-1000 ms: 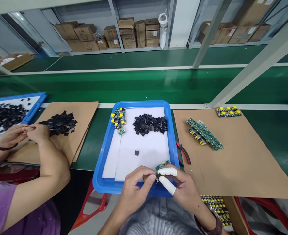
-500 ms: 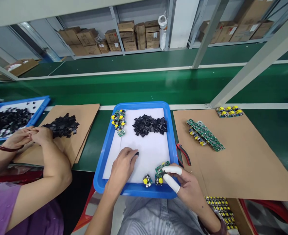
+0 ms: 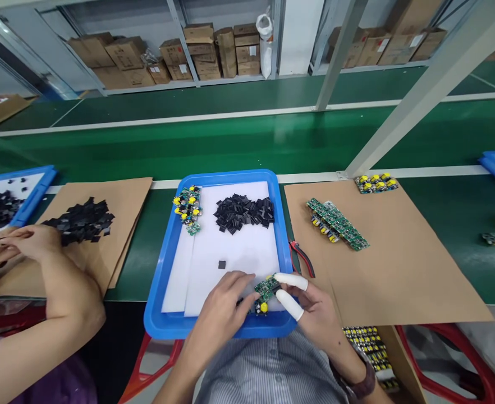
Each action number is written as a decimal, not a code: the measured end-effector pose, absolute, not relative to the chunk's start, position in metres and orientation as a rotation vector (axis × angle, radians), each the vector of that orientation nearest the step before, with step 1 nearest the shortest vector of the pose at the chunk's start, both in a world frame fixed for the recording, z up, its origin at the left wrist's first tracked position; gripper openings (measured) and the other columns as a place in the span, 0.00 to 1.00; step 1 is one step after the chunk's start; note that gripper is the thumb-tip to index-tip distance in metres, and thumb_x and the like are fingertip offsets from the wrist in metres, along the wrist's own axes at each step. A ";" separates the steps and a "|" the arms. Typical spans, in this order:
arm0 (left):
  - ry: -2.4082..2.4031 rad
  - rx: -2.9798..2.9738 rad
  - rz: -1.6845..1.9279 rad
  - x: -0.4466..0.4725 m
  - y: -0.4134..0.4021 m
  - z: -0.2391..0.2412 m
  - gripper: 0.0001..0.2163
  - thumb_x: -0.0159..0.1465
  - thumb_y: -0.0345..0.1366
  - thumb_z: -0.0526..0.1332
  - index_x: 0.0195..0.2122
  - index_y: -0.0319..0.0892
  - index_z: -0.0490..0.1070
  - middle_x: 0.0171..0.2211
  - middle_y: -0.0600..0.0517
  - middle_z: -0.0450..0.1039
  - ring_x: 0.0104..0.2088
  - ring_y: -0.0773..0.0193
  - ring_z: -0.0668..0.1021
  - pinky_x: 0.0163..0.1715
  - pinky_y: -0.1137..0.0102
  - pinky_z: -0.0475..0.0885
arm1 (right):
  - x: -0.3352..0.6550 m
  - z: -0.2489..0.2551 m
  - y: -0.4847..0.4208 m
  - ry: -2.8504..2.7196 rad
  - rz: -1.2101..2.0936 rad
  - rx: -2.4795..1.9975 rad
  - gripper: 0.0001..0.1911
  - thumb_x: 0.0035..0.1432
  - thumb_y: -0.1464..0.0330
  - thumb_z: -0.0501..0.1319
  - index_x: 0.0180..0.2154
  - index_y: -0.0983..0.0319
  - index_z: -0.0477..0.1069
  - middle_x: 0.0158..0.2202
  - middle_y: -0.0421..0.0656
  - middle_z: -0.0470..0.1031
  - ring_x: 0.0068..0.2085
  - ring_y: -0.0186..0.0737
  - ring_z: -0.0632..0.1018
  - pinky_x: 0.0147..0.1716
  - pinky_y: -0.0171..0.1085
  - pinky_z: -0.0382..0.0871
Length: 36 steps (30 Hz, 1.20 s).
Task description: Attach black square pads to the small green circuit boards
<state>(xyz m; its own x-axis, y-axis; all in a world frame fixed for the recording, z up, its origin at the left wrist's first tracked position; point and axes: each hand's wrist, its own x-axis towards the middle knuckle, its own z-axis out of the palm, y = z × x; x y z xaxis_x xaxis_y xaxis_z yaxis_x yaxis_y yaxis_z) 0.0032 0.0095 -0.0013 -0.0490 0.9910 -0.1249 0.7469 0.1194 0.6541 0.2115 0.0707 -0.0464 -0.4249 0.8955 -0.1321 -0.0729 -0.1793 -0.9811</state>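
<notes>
My right hand [image 3: 310,311], with white finger cots on thumb and forefinger, pinches a small green circuit board [image 3: 266,292] with a yellow part at the near edge of the blue tray [image 3: 163,314]. My left hand [image 3: 224,306] is closed against the same board from the left, fingers curled on it. One loose black square [image 3: 221,264] lies on the white sheet just beyond my hands. Farther back in the tray sit a heap of black squares [image 3: 244,213] and a small stack of boards [image 3: 187,207].
A row of green boards [image 3: 335,223] and red-handled cutters [image 3: 301,257] lie on the cardboard sheet [image 3: 399,269] to the right. A co-worker's hands [image 3: 15,244] work at the left beside another black heap [image 3: 83,220]. More boards [image 3: 367,342] lie below the table edge.
My left hand came back from the loose black square in mid-tray to the board held by my right hand. The camera view swung slightly right.
</notes>
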 end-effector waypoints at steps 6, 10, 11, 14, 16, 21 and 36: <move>1.713 1.659 0.758 0.018 0.007 0.009 0.14 0.73 0.36 0.61 0.59 0.48 0.71 0.52 0.47 0.75 0.54 0.55 0.76 0.55 0.58 0.73 | 0.220 -0.044 0.074 -1.382 1.650 -0.940 0.15 0.63 0.68 0.68 0.51 0.50 0.80 0.40 0.41 0.79 0.39 0.36 0.80 0.42 0.33 0.78; 1.610 1.523 0.949 0.032 0.001 0.016 0.14 0.72 0.34 0.62 0.57 0.49 0.72 0.50 0.48 0.76 0.50 0.58 0.78 0.52 0.63 0.75 | 0.220 -0.036 0.073 -1.510 1.668 -0.816 0.15 0.64 0.71 0.65 0.52 0.52 0.79 0.43 0.43 0.77 0.41 0.38 0.79 0.43 0.36 0.77; 1.606 1.484 0.976 0.035 -0.001 0.016 0.12 0.72 0.34 0.62 0.56 0.48 0.74 0.48 0.48 0.77 0.48 0.59 0.79 0.50 0.64 0.75 | 0.219 -0.033 0.072 -1.541 1.663 -0.795 0.15 0.64 0.71 0.65 0.52 0.52 0.79 0.43 0.43 0.77 0.41 0.39 0.79 0.43 0.37 0.77; 1.626 1.375 1.028 0.039 -0.003 0.013 0.10 0.72 0.32 0.61 0.52 0.47 0.76 0.44 0.49 0.79 0.43 0.60 0.80 0.46 0.65 0.76 | 0.215 -0.029 0.071 -1.604 1.619 -0.771 0.16 0.64 0.72 0.64 0.52 0.54 0.78 0.42 0.44 0.77 0.42 0.41 0.79 0.44 0.39 0.77; 1.627 1.325 1.050 0.038 -0.003 0.011 0.09 0.72 0.32 0.61 0.49 0.47 0.78 0.42 0.49 0.80 0.42 0.60 0.81 0.44 0.66 0.76 | 0.212 -0.029 0.070 -1.637 1.586 -0.786 0.16 0.64 0.72 0.64 0.52 0.54 0.78 0.41 0.44 0.77 0.41 0.42 0.79 0.44 0.39 0.77; 1.653 1.203 1.147 0.036 -0.004 0.006 0.06 0.69 0.33 0.64 0.44 0.47 0.80 0.39 0.50 0.82 0.38 0.61 0.82 0.41 0.68 0.77 | 0.205 -0.034 0.066 -1.605 1.574 -0.896 0.17 0.62 0.71 0.66 0.53 0.55 0.76 0.40 0.43 0.79 0.39 0.40 0.81 0.43 0.37 0.79; 1.634 1.202 1.206 0.027 -0.006 0.008 0.04 0.67 0.31 0.64 0.39 0.45 0.78 0.37 0.50 0.80 0.38 0.61 0.81 0.40 0.69 0.76 | 0.196 -0.021 0.067 -1.711 1.554 -0.858 0.09 0.65 0.71 0.62 0.45 0.57 0.78 0.40 0.44 0.78 0.41 0.40 0.80 0.42 0.38 0.76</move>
